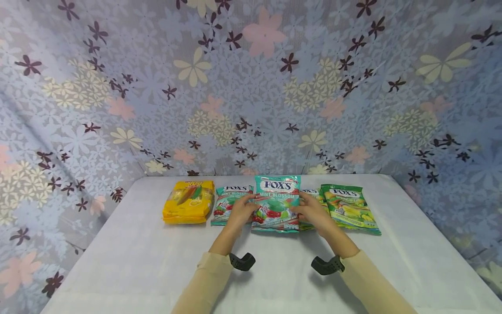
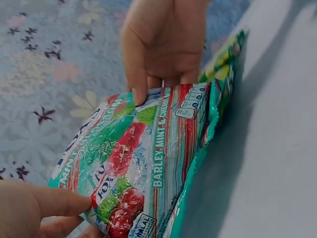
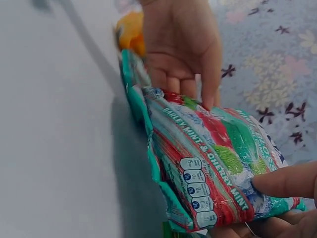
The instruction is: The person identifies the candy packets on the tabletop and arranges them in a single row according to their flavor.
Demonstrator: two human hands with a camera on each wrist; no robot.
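Note:
Both hands hold a teal and red Fox's Mint Blossom candy bag (image 1: 276, 205) by its two sides, its printed front facing up toward the head camera. My left hand (image 1: 242, 210) grips the left edge, thumb on the front and fingers behind. On the right edge, my right hand (image 1: 312, 210) pinches with its thumb on the front too. In both wrist views the bag's lower seam hangs over the white table, a shadow beneath it. A second Mint Blossom bag (image 1: 224, 204) lies left of the held one, partly covered by my left hand.
A yellow candy bag (image 1: 189, 203) lies at the far left of the row. At the right end is a green Fox's bag (image 1: 350, 205); another green bag (image 1: 319, 194) is half hidden behind my right hand. Flowered cloth (image 1: 251, 87) hangs behind the white table (image 1: 129, 257).

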